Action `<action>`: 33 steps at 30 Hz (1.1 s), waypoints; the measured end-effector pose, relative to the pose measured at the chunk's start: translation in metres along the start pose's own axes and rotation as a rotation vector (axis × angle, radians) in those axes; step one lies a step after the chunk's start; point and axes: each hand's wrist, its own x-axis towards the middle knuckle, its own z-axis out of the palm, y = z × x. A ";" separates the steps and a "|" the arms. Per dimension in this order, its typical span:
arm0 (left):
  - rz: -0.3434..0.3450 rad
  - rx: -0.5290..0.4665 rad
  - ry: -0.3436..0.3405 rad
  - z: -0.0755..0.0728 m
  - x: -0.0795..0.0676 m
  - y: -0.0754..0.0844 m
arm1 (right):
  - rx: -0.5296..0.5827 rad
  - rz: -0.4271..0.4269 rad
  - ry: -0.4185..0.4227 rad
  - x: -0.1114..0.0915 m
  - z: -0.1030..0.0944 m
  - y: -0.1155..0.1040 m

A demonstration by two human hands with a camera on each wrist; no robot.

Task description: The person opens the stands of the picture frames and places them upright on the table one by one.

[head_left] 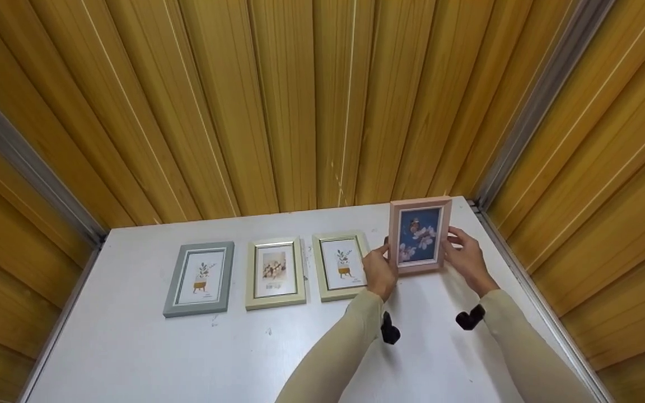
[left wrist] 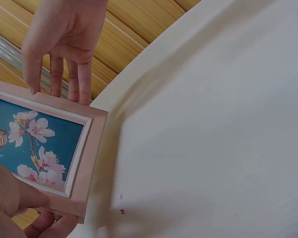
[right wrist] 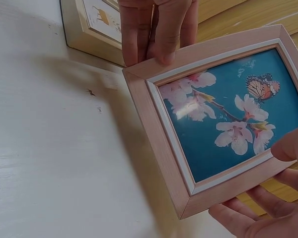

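Note:
A pink picture frame (head_left: 421,235) with blossoms and a butterfly on blue is held up, tilted toward me, at the white surface's far right. My left hand (head_left: 380,272) pinches its left edge, thumb in front and fingers behind. On the opposite edge my right hand (head_left: 466,258) holds it; in the right wrist view that thumb lies on the front border. Left of the hands lie a cream frame with a plant print (head_left: 344,265), another cream frame with a floral photo (head_left: 275,273), and a grey-green frame (head_left: 199,279). My left hand partly covers the nearest one.
The white tabletop (head_left: 149,358) ends at a yellow wood-patterned wall (head_left: 289,112) behind it. Similar panels (head_left: 608,235) stand on both sides, with grey metal strips (head_left: 541,95) at the corners. Small dark marks dot the tabletop. Black devices (head_left: 389,330) sit by both wrists.

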 end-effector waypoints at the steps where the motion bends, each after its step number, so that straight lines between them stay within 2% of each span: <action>1: 0.007 0.008 0.002 0.001 0.000 0.000 | -0.001 0.001 0.003 0.000 0.000 0.001; 7: -0.009 0.022 -0.003 0.002 -0.001 0.000 | -0.029 0.017 0.005 0.000 0.002 0.001; 14: 0.046 0.036 0.013 0.005 -0.002 0.000 | -0.011 0.056 0.031 0.002 0.003 0.005; 22: -0.031 0.016 -0.056 0.004 0.001 -0.004 | -0.004 0.075 0.038 0.004 0.007 0.010; 26: -0.034 0.005 -0.073 0.003 0.001 -0.005 | 0.006 0.078 0.040 0.005 0.007 0.012; 29: -0.033 0.008 -0.080 0.002 0.000 -0.004 | -0.001 0.059 0.041 0.005 0.006 0.013; 33: -0.083 0.005 -0.107 0.001 -0.001 -0.001 | -0.031 0.029 0.056 0.005 0.006 0.016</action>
